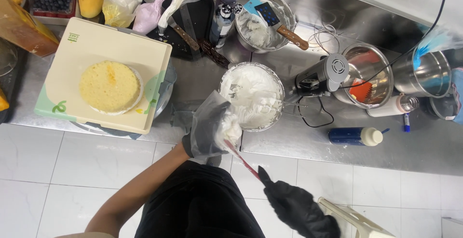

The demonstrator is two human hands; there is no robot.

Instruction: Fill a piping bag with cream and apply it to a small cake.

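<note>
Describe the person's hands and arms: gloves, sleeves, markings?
Both hands wear black disposable-type gloves: left hand, right hand. The gloves end at the wrist. The left forearm is bare, with no sleeve in view; the right forearm is out of frame. No watch, jewellery or markings visible. Torso is in black clothing.

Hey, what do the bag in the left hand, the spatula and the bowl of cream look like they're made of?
The bag, held by the left hand, looks like thin clear plastic: see-through and crinkled. The spatula in the right hand has a red shaft, probably plastic or silicone; its blade is buried in cream. The bowl looks like polished steel: a bright, reflective rim. Both hands wear black gloves, likely nitrile.
</note>
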